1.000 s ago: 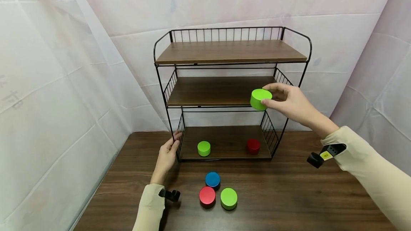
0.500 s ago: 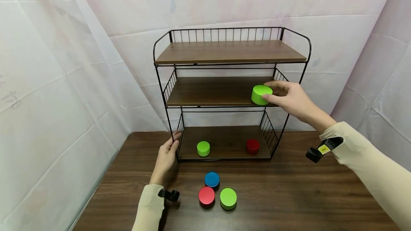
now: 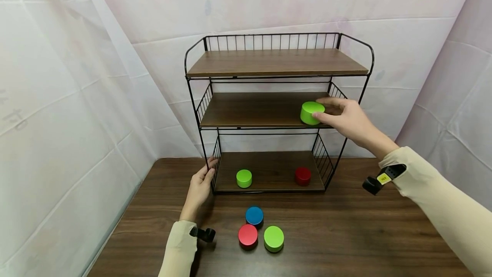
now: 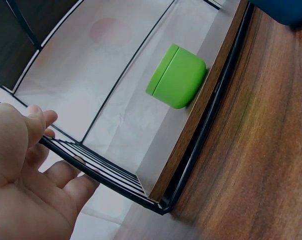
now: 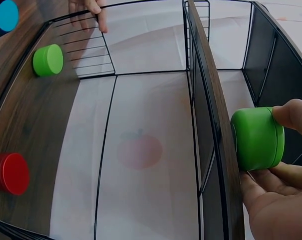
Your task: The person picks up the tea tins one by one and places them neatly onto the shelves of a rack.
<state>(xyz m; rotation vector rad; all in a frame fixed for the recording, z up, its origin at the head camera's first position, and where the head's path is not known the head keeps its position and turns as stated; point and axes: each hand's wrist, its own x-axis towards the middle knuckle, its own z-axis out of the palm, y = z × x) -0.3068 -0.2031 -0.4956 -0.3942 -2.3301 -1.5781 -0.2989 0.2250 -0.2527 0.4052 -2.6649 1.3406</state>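
Note:
My right hand pinches a small round green tin between thumb and fingers. It is upright at the front right of the middle shelf; in the right wrist view its base meets the board or sits very close to it. My left hand grips the front left post of the black wire rack, low down. In the left wrist view its thumb and fingers lie on either side of the wire. On the bottom shelf stand another green tin at left and a dark red tin at right.
On the wooden table before the rack stand a blue tin, a red tin and a green tin, close together. The top shelf has a wire rail. White cloth hangs behind and beside the rack.
My right hand has moved the green tin slightly up and in over the middle shelf's front edge, then barely shifted in the last half second. The left hand stays on the rack.

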